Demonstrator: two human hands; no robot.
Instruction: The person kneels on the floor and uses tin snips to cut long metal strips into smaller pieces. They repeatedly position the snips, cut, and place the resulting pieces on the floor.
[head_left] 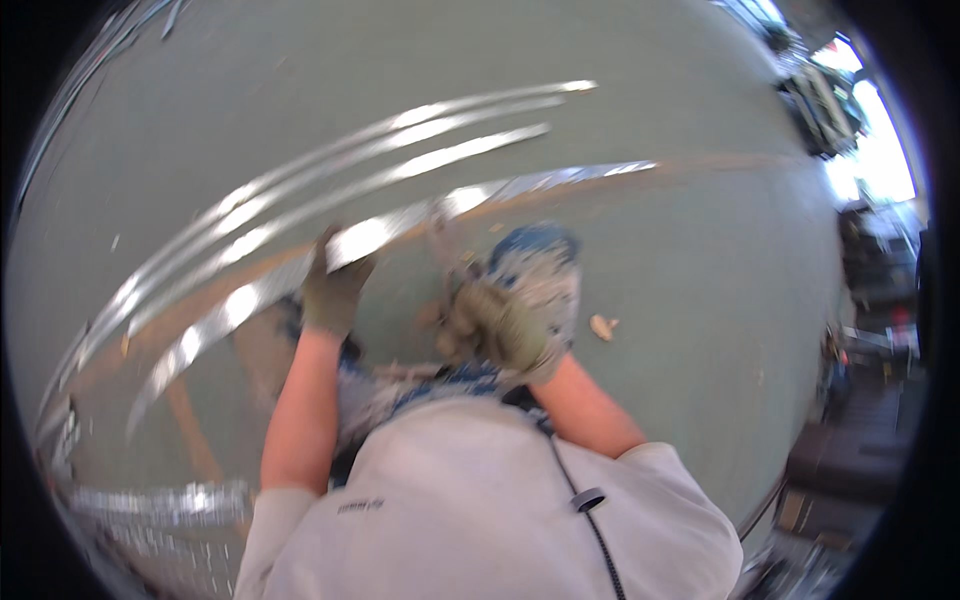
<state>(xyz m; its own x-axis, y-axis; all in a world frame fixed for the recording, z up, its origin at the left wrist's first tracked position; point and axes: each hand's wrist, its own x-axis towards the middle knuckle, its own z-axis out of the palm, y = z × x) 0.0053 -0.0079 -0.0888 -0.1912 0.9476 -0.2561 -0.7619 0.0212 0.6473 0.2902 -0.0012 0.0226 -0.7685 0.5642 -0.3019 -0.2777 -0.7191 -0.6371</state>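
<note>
While pinching the shiny strip (368, 236) mid-length in the left hand (336, 288), holds a blurred tool (442, 232) in the right hand (500, 325), nearside of the strip.

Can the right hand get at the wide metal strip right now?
Probably yes: the right hand is on the near side of the wide metal strip, which the left hand holds, though a blurred object shows between.

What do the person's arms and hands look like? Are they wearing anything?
The left hand and right hand both wear dull olive-green gloves that end around the wrists. Both forearms are bare. Above them come the short, pale sleeves of a loose shirt. Blur hides the gloves' finer details.
</note>
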